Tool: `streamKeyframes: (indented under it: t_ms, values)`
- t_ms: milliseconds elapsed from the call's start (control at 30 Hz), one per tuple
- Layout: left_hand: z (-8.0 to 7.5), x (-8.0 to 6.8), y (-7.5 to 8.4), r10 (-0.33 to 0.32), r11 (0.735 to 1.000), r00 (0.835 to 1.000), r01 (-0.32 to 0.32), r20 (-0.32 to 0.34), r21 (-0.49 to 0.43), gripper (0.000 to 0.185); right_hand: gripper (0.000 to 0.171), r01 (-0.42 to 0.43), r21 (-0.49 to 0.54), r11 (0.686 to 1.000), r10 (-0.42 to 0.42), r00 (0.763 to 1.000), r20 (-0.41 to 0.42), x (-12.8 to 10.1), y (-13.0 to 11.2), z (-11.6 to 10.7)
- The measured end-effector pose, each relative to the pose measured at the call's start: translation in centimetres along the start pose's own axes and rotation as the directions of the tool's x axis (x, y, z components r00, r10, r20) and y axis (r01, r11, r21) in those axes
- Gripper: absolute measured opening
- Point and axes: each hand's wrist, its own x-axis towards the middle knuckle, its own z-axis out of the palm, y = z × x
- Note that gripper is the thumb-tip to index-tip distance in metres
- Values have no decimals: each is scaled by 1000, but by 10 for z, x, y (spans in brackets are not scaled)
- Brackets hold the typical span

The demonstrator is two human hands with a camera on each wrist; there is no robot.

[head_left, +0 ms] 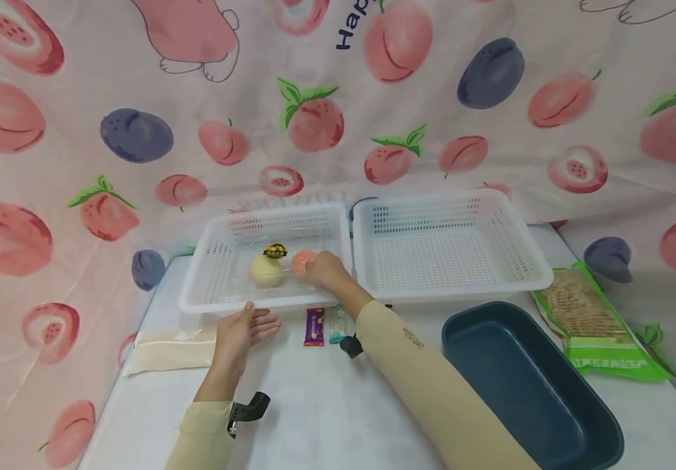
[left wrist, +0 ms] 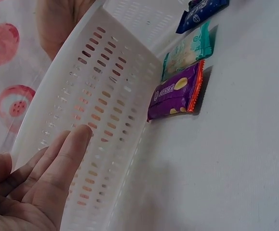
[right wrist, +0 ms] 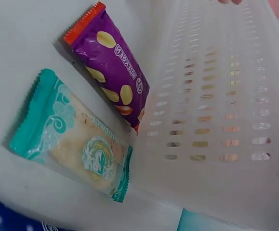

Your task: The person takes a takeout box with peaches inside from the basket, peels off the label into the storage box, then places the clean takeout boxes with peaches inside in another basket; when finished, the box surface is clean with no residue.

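L hand (head_left: 238,333) is at L basket's (head_left: 197,303) front wall, fingers straight, a bit spread; contact unclear. In that basket: clear pack (head_left: 287,274) w/ cream ball (head_left: 265,274), then pink ball (head_left: 301,262). R hand (head_left: 326,269) is at pink ball, fingers bent; can't tell if they pinch ball or film. Pack's prob. light, film slick, balls soft & easily dented; best grip: pack's ends, w/o squeezing balls.

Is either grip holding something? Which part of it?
The right grip seems to pinch the pink ball by its right side in the head view; the left grip holds nothing.
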Motion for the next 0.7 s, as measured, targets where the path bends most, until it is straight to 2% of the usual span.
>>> streamKeyframes:
  t_ms: [167,467,700]
  values:
    - [-1,1,0,-2,1000,1000,2,1,13,59,35,-9,28,1000,9,1000,6,5,1,4]
    - [-2,2,-1,-5,1000,1000,5,9,22,59,47,-68,97,993,68,998,-4,10,1,9]
    - [-3,3,-1,-8,999,1000,8,0,33,59,34,-72,195,978,76,997,-13,10,2,9]
